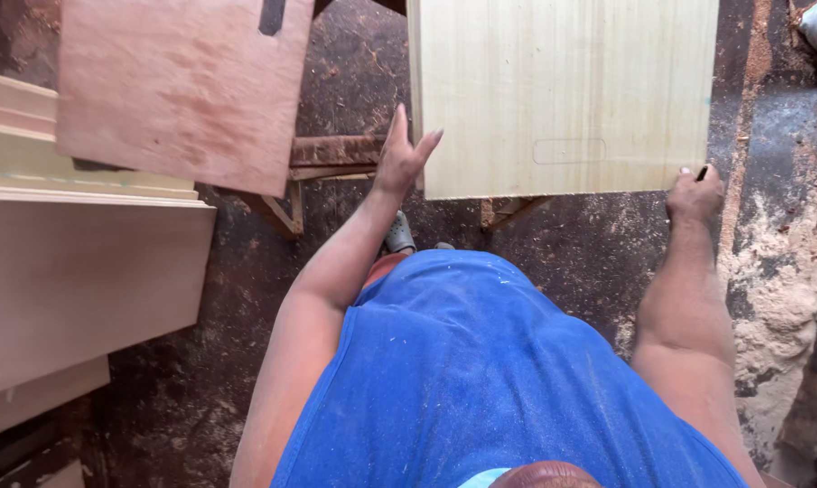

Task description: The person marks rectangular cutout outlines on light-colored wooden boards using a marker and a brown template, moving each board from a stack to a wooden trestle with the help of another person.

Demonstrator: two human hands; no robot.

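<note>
A pale wooden board [562,90] with a pencilled slot outline lies flat in front of me on low wooden supports. My left hand [399,158] hovers at the board's near left corner with fingers spread, holding nothing. My right hand [695,192] rests at the board's near right corner, closed around a dark pencil-like stick that pokes up from the fist. My blue shirt fills the lower middle of the view.
A reddish plywood panel [182,90] with a cut slot lies to the left over stacked light boards [74,280]. A wooden stand [322,158] sits between the two panels. Sawdust [779,271] covers the dark floor at right.
</note>
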